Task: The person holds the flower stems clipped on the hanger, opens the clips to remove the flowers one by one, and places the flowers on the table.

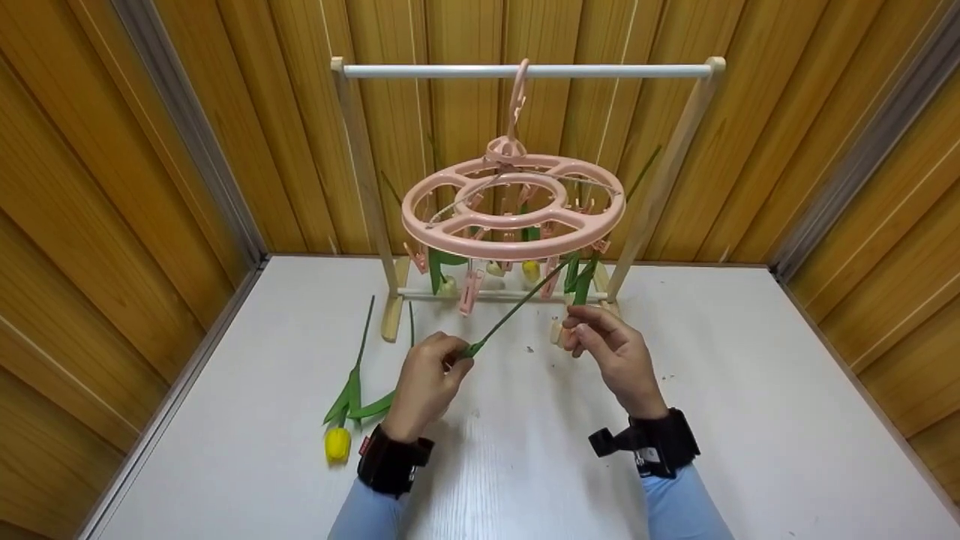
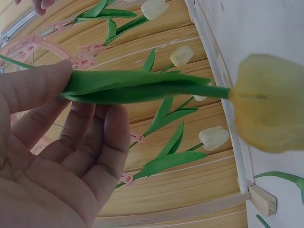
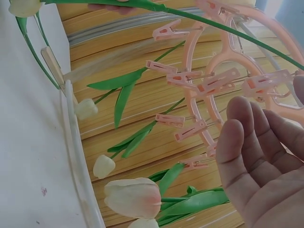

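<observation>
My left hand (image 1: 431,382) pinches an artificial tulip by its green leaves. In the left wrist view its pale yellow bloom (image 2: 270,102) points away from the fingers; in the head view its stem (image 1: 521,304) slants up toward the hanger. A pink round clip hanger (image 1: 510,250) hangs above and beyond both hands. My right hand (image 1: 615,364) is raised below the hanger's right side, fingers loosely bent, with nothing visible between them. Pink clips (image 3: 217,81) show just past its fingertips. Several whitish tulips (image 3: 133,197) hang bloom-down from the hanger.
The hanger hooks over the white bar (image 1: 600,71) of a wooden-legged rack (image 1: 660,180). On the white table (image 1: 750,420) at the left lies a yellow tulip (image 1: 337,445), with another stem (image 1: 412,322) beside it, partly behind my left hand. Wood-patterned walls (image 1: 112,225) enclose the table.
</observation>
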`<state>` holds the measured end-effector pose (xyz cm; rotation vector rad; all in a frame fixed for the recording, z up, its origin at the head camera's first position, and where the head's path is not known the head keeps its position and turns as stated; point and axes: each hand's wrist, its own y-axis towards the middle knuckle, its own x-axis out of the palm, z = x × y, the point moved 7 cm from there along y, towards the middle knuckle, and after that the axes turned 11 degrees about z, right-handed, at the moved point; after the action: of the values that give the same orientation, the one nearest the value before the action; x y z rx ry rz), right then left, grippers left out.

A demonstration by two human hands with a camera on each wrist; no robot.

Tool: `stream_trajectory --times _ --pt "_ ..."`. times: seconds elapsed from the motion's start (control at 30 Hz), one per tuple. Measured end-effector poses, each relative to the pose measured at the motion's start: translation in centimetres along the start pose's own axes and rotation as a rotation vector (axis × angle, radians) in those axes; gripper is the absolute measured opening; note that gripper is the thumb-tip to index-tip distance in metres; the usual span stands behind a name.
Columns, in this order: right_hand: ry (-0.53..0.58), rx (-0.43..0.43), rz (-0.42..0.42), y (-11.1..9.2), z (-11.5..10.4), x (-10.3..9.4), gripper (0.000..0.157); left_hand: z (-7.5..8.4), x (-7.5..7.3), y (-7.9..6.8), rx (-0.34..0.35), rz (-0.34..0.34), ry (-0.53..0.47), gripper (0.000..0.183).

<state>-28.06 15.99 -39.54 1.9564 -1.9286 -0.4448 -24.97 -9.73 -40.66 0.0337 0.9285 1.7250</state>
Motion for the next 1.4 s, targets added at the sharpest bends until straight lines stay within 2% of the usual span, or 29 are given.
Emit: stream_trajectory --times 0.4,0.73,1.1,1.4 --pt "0.002 -0.01 -0.015 -1.0 0.3 0.2 0.029 -0.9 0.1 0.0 -0.07 -0.032 0.059 0.009" --pt "0.011 -0.005 -0.015 -1.0 0.3 0.3 0.029 -2.1 -0.1 0.0 -0.186 -0.039 0.079 0.011" --pt "-0.01 0.021 -0.007 -1.2 0.8 0.6 0.029 -2.8 -0.2 0.2 -0.176 -0.006 0.121 0.007" --pt "-0.059 0.071 -0.054 -1.6 1.7 1.9 0.03 -3.0 0.2 0.1 -0.135 0.013 0.086 0.005"
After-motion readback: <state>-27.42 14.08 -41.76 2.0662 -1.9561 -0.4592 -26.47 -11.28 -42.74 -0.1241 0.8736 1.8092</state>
